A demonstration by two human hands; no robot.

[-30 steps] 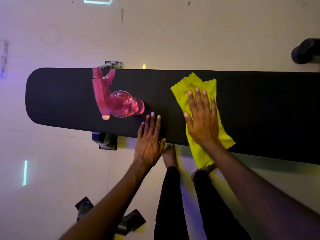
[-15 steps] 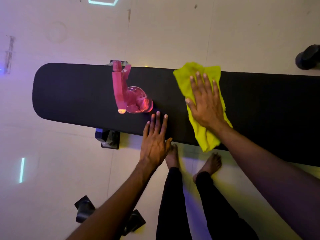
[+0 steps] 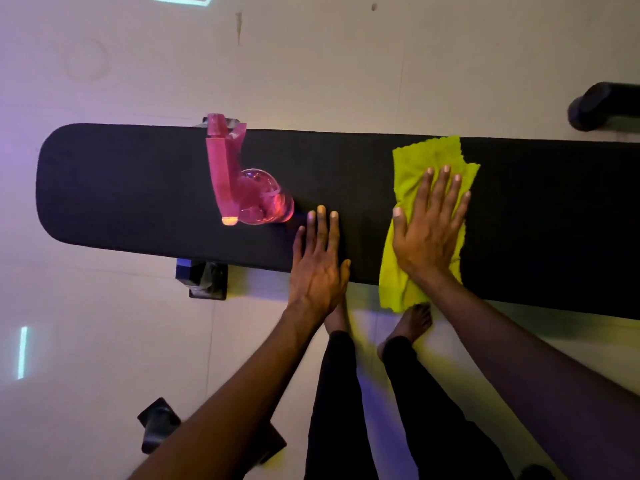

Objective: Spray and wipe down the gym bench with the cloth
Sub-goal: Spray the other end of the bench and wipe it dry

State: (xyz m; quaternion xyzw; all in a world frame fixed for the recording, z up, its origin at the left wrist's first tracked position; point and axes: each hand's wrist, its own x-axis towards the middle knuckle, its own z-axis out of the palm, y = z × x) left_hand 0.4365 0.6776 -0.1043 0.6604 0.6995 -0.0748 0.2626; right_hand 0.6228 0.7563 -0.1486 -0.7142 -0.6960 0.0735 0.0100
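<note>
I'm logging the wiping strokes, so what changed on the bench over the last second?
The right hand, flat on the yellow cloth, slid it along the bench away from the spray bottle, widening the bare stretch between them. Nothing was picked up or let go. The left hand stays flat on the near edge beside the bottle, which remains standing untouched.

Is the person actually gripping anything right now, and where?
Nothing is gripped. The right hand lies flat, fingers spread, on the middle of the yellow cloth, pressing it to the bench. The left hand rests open on the bare pad.
</note>
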